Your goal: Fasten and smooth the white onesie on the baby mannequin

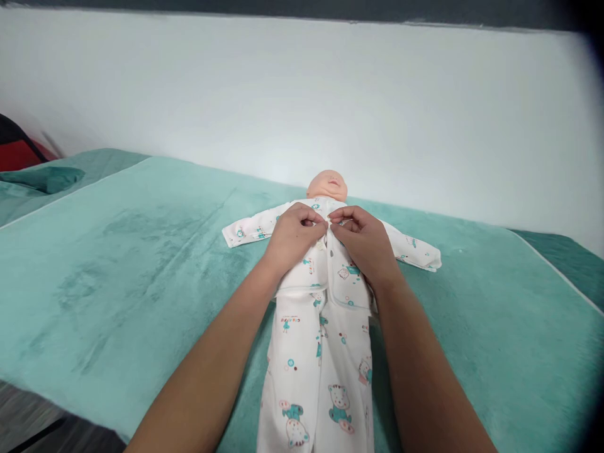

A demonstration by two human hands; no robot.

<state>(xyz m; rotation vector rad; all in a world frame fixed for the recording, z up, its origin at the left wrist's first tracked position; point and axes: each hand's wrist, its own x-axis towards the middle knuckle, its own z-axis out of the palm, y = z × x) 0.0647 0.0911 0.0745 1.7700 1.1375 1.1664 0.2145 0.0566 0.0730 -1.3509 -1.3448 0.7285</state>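
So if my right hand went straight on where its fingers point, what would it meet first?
Most likely your left hand: it faces your right hand closely across the front of the white printed top. One view leaves the exact depth unclear.

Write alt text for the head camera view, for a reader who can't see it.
A left hand and a right hand pinch the front opening of a white patterned jacket on a doll lying face up. The sleeves spread to both sides, and matching trousers stretch toward the camera. A green cover lies beneath, with a white wall behind.
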